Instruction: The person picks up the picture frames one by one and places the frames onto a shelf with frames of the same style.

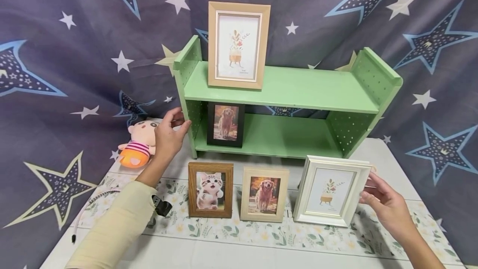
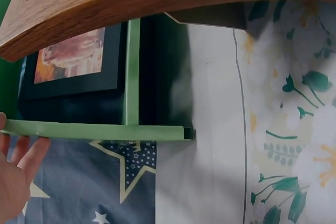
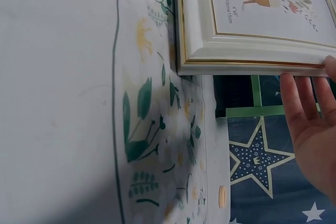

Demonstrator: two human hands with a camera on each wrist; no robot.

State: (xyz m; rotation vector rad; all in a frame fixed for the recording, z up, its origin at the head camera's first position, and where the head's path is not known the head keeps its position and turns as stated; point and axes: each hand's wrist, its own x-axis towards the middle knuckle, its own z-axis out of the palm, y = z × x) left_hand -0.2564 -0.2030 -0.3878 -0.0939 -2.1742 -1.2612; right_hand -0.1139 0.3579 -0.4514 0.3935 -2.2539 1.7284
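In the head view, my left hand touches the left side panel of a green two-tier shelf; its fingertips rest against the panel's outer face in the left wrist view. My right hand pinches the right edge of a white picture frame, thumb towards the front. This frame stands tilted on the table and shows a potted plant print. To its left stand a pale wood frame with a dog picture and a brown wood frame with a kitten picture.
A tan frame stands on the upper shelf, a black frame on the lower one. Left of the shelf sits a plush doll. A cable and a floral runner lie on the white table. Star-patterned cloth hangs behind.
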